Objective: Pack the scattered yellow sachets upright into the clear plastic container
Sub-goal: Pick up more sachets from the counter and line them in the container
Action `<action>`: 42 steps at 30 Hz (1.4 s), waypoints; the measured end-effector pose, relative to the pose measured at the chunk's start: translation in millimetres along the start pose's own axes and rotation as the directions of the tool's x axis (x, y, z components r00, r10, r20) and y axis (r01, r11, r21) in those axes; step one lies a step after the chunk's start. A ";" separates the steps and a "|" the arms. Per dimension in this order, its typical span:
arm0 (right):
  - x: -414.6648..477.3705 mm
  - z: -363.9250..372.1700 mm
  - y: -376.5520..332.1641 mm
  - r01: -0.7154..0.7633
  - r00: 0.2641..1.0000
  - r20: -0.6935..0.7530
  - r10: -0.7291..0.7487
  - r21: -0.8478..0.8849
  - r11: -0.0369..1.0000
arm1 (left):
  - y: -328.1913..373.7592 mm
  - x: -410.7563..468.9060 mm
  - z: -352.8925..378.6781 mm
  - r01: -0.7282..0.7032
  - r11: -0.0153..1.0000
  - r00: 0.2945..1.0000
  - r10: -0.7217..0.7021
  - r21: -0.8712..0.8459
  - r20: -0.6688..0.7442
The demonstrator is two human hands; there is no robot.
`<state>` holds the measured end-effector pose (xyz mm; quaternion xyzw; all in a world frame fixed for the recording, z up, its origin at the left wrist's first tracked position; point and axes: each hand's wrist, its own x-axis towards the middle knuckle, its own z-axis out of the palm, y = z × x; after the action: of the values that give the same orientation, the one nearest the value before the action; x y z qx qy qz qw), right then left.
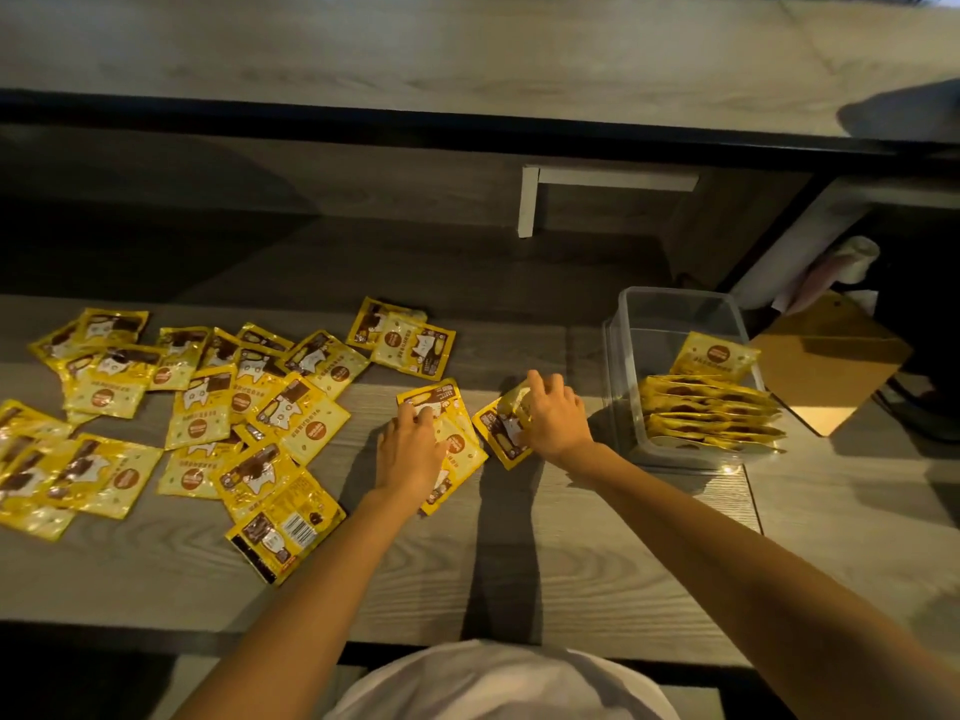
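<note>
Many yellow sachets [306, 423] — grey wood-grain table [519, 563], dim shelf [467, 54] behind

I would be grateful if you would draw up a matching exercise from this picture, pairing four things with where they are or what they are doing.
Things:
1. left hand
2. right hand
3. clear plastic container
4. brown board

Places or states:
A. lies to the right of the container
B. holds a row of upright sachets
C. grips the sachet nearest the container
D. rests on flat sachets left of the other hand

Pairs: 1-D, 2-C, 3-B, 4-A
</note>
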<state>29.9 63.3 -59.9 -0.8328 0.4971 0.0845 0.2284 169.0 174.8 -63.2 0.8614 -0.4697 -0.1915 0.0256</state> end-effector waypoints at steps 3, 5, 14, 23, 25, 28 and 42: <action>-1.6 0.8 3.3 -0.107 0.994 -0.016 0.108 0.065 0.992 | 2.5 -2.3 -0.1 0.030 0.996 1.000 -0.030 -0.080 0.000; -3.4 0.1 5.6 -0.132 0.991 -0.025 0.134 0.074 0.988 | 3.9 -3.0 -0.1 0.022 0.995 0.998 -0.017 -0.099 0.055; -15.2 -12.4 6.8 -0.084 0.992 -0.063 0.112 0.340 0.937 | 1.6 -5.7 -2.4 0.127 0.970 0.988 -0.106 -0.207 0.109; -27.9 -60.3 15.3 0.093 0.945 -0.317 0.080 0.495 0.864 | 50.7 4.4 -53.0 0.039 0.836 0.988 -0.114 -0.548 -0.103; -32.1 -75.3 20.9 0.136 0.919 -0.385 0.090 0.522 0.842 | 67.8 3.2 -66.8 -0.035 0.800 0.984 -0.079 -0.599 -0.162; -37.1 -99.8 37.5 0.219 0.849 -0.515 0.122 0.552 0.805 | 96.0 1.1 -85.0 -0.127 0.777 0.971 -0.028 -0.616 -0.236; -33.3 -158.9 172.8 0.215 0.816 -0.541 0.203 0.610 0.763 | 243.5 15.3 -82.0 -0.397 0.670 0.909 0.194 -0.628 -0.368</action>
<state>-149.9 -53.5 41.2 -0.6886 0.5372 -0.3492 0.3396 10.9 15.4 62.6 0.7181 -0.4903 -0.2261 0.4390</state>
